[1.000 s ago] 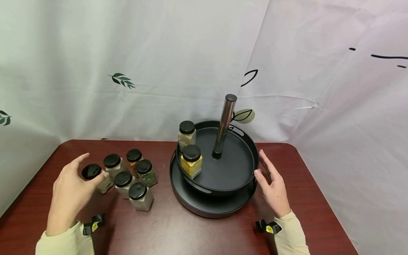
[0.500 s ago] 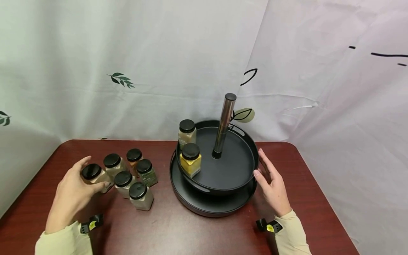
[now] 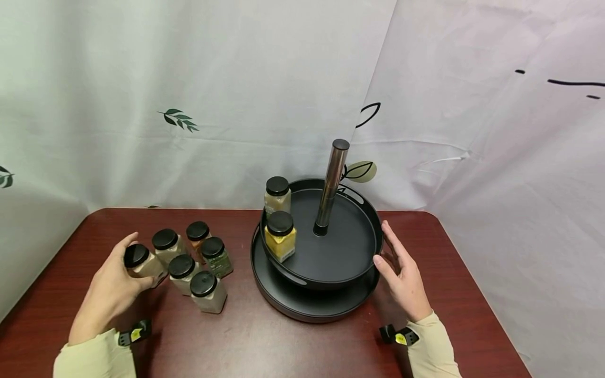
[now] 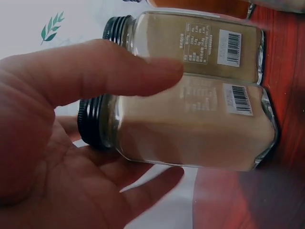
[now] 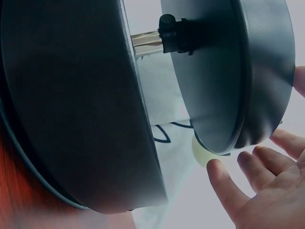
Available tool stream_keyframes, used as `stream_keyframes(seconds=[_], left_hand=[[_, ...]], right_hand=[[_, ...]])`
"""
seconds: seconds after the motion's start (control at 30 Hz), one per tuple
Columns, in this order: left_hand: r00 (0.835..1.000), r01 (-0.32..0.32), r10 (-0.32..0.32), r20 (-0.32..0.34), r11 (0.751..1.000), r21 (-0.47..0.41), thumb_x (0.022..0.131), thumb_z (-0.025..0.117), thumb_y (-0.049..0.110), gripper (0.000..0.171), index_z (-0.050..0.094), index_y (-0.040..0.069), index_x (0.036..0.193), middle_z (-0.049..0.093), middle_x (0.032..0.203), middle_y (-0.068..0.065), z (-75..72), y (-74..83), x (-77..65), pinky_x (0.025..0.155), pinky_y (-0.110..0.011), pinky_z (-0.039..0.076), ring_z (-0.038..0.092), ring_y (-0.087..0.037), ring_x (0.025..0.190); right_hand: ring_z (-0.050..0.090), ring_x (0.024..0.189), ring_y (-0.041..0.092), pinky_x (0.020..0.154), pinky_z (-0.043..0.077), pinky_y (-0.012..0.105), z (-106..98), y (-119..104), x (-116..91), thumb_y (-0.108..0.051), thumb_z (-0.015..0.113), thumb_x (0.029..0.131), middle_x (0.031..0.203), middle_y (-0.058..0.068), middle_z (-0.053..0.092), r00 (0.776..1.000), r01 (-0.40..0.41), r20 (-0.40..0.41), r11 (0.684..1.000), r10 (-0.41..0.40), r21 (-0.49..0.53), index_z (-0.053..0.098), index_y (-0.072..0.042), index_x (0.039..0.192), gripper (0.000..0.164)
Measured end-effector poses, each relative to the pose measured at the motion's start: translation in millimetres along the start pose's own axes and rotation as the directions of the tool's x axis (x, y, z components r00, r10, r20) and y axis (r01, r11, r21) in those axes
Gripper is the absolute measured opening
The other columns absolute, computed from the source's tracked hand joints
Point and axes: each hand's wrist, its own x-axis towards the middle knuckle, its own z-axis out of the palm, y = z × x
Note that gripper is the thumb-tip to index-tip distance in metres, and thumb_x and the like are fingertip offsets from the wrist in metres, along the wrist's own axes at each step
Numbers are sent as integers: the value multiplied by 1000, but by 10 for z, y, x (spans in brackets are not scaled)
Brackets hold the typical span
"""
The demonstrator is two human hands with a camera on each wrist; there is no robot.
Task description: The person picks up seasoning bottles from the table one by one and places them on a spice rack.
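Note:
My left hand [image 3: 108,289] is around the leftmost spice jar [image 3: 147,265], a clear glass jar with pale powder and a black lid. In the left wrist view the thumb lies across this jar's side, with the fingers behind it and below. A second beige jar [image 4: 200,43] stands right against it. At the two-tier black tray, my right hand [image 3: 407,283] has its relaxed fingers and thumb at the right rim of the upper tray [image 3: 352,252]; whether they touch it is unclear. A yellow spice jar [image 3: 281,242] and a beige jar [image 3: 278,202] stand on that tray.
Several more black-lidded jars, among them a green one [image 3: 218,262] and a greyish one [image 3: 210,296], cluster on the reddish-brown table [image 3: 227,352]. The wider lower tray [image 3: 314,308] sits beneath the upper. A metal post [image 3: 332,184] rises from its middle. A white curtain [image 3: 260,79] hangs behind.
My left hand has moved slightly right and closed in around the leftmost jar, which has shifted a little to the right. The right hand has barely moved at the tray rim.

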Motion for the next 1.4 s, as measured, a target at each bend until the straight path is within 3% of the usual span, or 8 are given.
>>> stream_keyframes(seconds=[0.17, 0.2, 0.5, 0.6, 0.73, 0.9, 1.1, 1.4], left_hand=[[1000, -10, 10, 21, 1000, -5, 74, 76, -4, 102, 16, -3, 157, 64, 97, -22, -27, -40, 0, 62, -34, 43, 59, -20, 76], [1000, -10, 10, 25, 1000, -8, 74, 75, -4, 101, 16, -3, 157, 63, 99, -23, -31, -48, 0, 61, -32, 42, 58, -19, 76], [999, -29, 28, -20, 998, -52, 76, 79, -5, 96, 24, -5, 155, 55, 123, -39, -20, -162, -12, 60, -14, 41, 64, -48, 98], [999, -31, 30, -21, 998, -47, 75, 83, 1, 97, 28, -2, 154, 60, 120, -37, -27, -192, -7, 63, -18, 42, 70, -29, 91], [1000, -22, 22, -10, 999, -27, 76, 87, 13, 95, 34, 2, 154, 64, 115, -29, -33, -214, -14, 69, -31, 43, 58, -1, 83], [999, -31, 30, -12, 999, -14, 77, 88, 19, 89, 40, 1, 150, 64, 114, -26, -27, -222, -25, 65, -29, 42, 55, -1, 81], [1000, -2, 2, -28, 1000, 4, 78, 85, 20, 71, 50, -4, 135, 65, 107, -28, -18, -212, -13, 67, -35, 43, 60, -20, 82], [998, 17, -16, -65, 1000, 10, 75, 88, 23, 70, 55, -3, 131, 68, 106, -27, -9, -212, -33, 69, -39, 42, 61, -20, 82]], right_hand=[[42, 142, 27, 108, 38, 20, -7, 7, -10, 11, 57, 96, 163, 7, 30, 1000, 9, 18, 1000, -10, 13, 32, -7, 157, 69], [42, 142, 27, 108, 38, 20, -8, 10, -13, 11, 57, 96, 163, 7, 30, 1000, 13, 20, 1000, -13, 12, 32, -7, 157, 69], [36, 146, 18, 107, 38, 18, -15, 26, -22, 10, 58, 95, 164, 4, 26, 1000, 11, 23, 1000, -10, -6, 35, -7, 156, 68], [34, 146, 13, 107, 38, 18, -22, 25, -28, 10, 59, 94, 165, 4, 25, 1000, 8, 25, 1000, -8, -7, 36, -6, 155, 67], [36, 145, 13, 106, 40, 19, -28, 21, -33, 10, 60, 94, 164, 5, 26, 1000, 14, 19, 1000, -13, -12, 39, -5, 154, 65], [39, 143, 16, 107, 39, 19, -22, 17, -20, 7, 57, 97, 161, 7, 33, 1000, 22, -18, 998, -23, -62, 46, -4, 149, 55], [38, 144, 11, 108, 37, 17, 4, 32, -7, 4, 51, 102, 158, 14, 38, 998, -1, -58, 998, -3, -61, 48, 0, 146, 45], [34, 147, 15, 111, 36, 24, -15, 19, 7, 4, 53, 101, 161, 4, 35, 999, -41, -21, 999, 42, 9, 35, -15, 157, 62]])
